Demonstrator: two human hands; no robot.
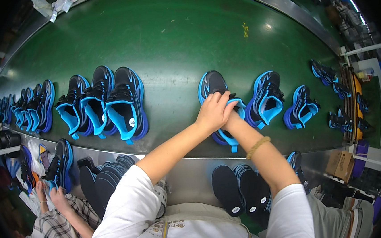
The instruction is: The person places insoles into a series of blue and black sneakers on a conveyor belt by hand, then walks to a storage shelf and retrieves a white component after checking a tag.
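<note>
A black sneaker with blue trim stands on the green conveyor belt in front of me, toe pointing away. My left hand grips it at the tongue and collar, fingers curled over the laces. My right hand reaches into the shoe opening, its fingers mostly hidden by the left hand and the collar. To the right are two similar sneakers, one close by and one farther off. Three more sneakers stand in a group on the left, with round white stickers visible inside two.
Stacks of black insoles lie on the metal ledge at left and right. A co-worker's hands hold another sneaker at lower left. More sneakers line the belt's left. A cardboard box sits at right.
</note>
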